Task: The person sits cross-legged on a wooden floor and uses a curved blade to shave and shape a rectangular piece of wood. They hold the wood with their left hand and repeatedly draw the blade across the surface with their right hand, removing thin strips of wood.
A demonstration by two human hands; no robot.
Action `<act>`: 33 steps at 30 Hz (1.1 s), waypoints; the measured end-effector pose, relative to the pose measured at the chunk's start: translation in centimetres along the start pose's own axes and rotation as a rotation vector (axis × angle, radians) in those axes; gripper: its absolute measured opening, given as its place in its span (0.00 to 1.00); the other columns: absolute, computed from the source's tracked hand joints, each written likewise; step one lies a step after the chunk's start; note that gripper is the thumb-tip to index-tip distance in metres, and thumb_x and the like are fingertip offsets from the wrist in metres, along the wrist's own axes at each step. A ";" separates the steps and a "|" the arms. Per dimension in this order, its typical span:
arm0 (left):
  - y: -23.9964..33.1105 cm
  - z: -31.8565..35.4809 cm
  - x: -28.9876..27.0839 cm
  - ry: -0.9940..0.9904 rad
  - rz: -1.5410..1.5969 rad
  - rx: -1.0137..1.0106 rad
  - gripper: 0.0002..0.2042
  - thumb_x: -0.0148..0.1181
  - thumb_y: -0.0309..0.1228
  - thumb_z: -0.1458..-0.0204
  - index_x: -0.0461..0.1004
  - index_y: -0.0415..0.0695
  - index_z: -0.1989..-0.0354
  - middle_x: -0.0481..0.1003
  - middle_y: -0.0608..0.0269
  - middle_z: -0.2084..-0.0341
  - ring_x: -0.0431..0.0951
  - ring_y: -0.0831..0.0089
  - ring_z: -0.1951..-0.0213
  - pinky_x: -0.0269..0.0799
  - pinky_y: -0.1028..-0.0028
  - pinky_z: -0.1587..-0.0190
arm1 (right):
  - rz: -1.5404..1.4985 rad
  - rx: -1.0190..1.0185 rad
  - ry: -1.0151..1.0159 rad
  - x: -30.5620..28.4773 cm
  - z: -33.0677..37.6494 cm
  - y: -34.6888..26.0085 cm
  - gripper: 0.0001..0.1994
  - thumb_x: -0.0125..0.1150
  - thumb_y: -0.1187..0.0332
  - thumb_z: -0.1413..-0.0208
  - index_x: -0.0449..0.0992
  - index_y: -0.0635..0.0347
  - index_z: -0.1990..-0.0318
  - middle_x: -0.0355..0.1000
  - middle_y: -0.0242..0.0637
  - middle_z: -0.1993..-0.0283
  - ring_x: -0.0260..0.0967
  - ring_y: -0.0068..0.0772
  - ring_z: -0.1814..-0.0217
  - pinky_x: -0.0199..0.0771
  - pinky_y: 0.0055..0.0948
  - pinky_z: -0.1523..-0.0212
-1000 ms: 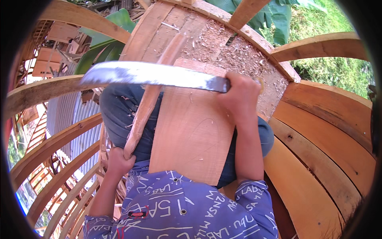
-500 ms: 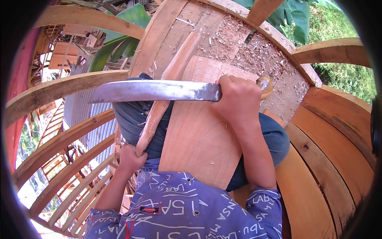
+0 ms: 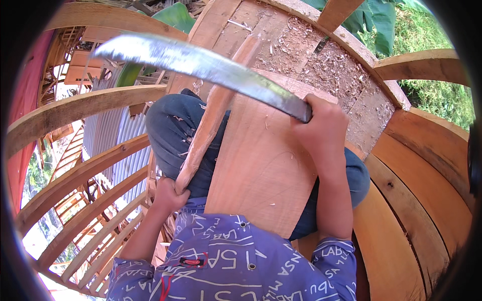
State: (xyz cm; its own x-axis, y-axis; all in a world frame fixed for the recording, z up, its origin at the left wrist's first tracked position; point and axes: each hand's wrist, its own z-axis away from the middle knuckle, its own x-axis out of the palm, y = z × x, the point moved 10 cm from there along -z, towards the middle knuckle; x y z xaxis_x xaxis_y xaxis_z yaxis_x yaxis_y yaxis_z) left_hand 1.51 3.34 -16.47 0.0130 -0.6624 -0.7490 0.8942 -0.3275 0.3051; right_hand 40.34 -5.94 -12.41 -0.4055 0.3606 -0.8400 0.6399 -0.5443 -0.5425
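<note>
We grip the handle of a long, curved steel blade (image 3: 201, 62) in our right hand (image 3: 321, 125), fist closed tight, the blade raised and slanting up to the left above the work. Our left hand (image 3: 168, 195) is closed around the lower end of a narrow, rough-hewn wooden strip (image 3: 213, 115), which leans upward across our dark blue trousers (image 3: 170, 130). Just beside the strip, a broad pale wooden board (image 3: 261, 170) rests across our lap. Wood shavings (image 3: 326, 65) lie scattered on the planking ahead, and curved wooden ribs (image 3: 75, 110) arc around us.
</note>
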 end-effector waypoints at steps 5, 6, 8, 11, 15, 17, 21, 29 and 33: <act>0.2 -0.3 -0.2 -0.006 0.006 -0.047 0.14 0.60 0.34 0.70 0.68 0.34 0.89 0.67 0.43 0.90 0.74 0.49 0.82 0.69 0.62 0.77 | 0.118 -0.159 0.013 1.1 -0.5 -1.4 0.06 0.61 0.65 0.68 0.75 0.56 0.79 0.72 0.40 0.80 0.72 0.43 0.76 0.69 0.37 0.74; -0.2 -0.1 -0.1 -0.014 -0.001 -0.070 0.14 0.61 0.34 0.70 0.68 0.34 0.89 0.67 0.43 0.90 0.74 0.48 0.81 0.69 0.62 0.77 | 0.151 -0.138 0.010 1.0 -0.7 -0.7 0.07 0.61 0.66 0.69 0.76 0.55 0.79 0.72 0.40 0.80 0.72 0.42 0.76 0.69 0.37 0.74; -0.1 -0.3 -0.1 -0.012 -0.024 -0.049 0.15 0.61 0.36 0.70 0.69 0.34 0.89 0.67 0.42 0.89 0.74 0.47 0.81 0.69 0.61 0.76 | 0.161 -0.083 0.003 0.4 -0.7 0.5 0.07 0.61 0.67 0.71 0.77 0.55 0.78 0.73 0.38 0.79 0.72 0.41 0.75 0.69 0.37 0.74; 0.1 -0.4 -0.4 -0.027 -0.033 -0.035 0.16 0.62 0.37 0.71 0.69 0.34 0.89 0.67 0.42 0.89 0.74 0.47 0.80 0.69 0.60 0.75 | 0.191 -0.051 0.009 0.1 -0.3 0.7 0.08 0.60 0.68 0.71 0.77 0.55 0.77 0.72 0.38 0.79 0.72 0.42 0.74 0.69 0.36 0.73; 0.1 -0.7 -0.4 -0.067 0.015 -0.054 0.16 0.63 0.38 0.71 0.70 0.34 0.89 0.68 0.41 0.89 0.74 0.47 0.80 0.69 0.61 0.75 | 0.205 -0.055 0.064 -0.4 -0.4 0.8 0.08 0.60 0.69 0.70 0.77 0.55 0.77 0.72 0.39 0.79 0.72 0.43 0.75 0.69 0.36 0.73; 0.4 -0.8 -0.3 -0.092 0.053 -0.051 0.16 0.63 0.38 0.71 0.70 0.34 0.89 0.68 0.41 0.88 0.74 0.47 0.80 0.70 0.60 0.75 | 0.234 -0.030 0.071 -0.8 -0.1 1.8 0.07 0.61 0.68 0.69 0.77 0.55 0.77 0.72 0.40 0.79 0.71 0.45 0.75 0.68 0.37 0.73; 0.1 -0.9 -0.2 -0.050 0.032 0.010 0.16 0.63 0.38 0.71 0.71 0.34 0.88 0.69 0.42 0.88 0.75 0.48 0.79 0.70 0.60 0.73 | 0.290 0.132 0.286 -4.3 -0.1 6.9 0.08 0.64 0.64 0.61 0.76 0.59 0.76 0.70 0.42 0.81 0.70 0.46 0.77 0.66 0.39 0.75; -0.3 -0.9 0.1 -0.044 0.024 0.013 0.16 0.63 0.39 0.71 0.72 0.35 0.88 0.70 0.42 0.88 0.74 0.47 0.79 0.71 0.60 0.72 | 0.087 0.126 0.228 -3.6 0.5 5.3 0.09 0.62 0.66 0.56 0.73 0.64 0.78 0.64 0.44 0.85 0.66 0.45 0.81 0.61 0.35 0.78; -0.1 -0.9 0.1 -0.030 0.015 0.054 0.16 0.63 0.38 0.71 0.71 0.35 0.88 0.69 0.42 0.88 0.74 0.46 0.79 0.71 0.59 0.73 | 0.118 -0.149 0.120 -0.2 1.7 -2.0 0.06 0.62 0.68 0.60 0.74 0.60 0.78 0.67 0.42 0.83 0.68 0.44 0.80 0.63 0.36 0.77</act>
State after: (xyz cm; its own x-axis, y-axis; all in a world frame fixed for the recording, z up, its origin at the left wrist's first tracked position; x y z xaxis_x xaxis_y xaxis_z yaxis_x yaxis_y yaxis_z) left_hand 1.81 3.97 -17.11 0.0122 -0.6875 -0.7261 0.8686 -0.3525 0.3483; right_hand 37.98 -6.24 -11.13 -0.2473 0.3936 -0.8854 0.7714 -0.4730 -0.4257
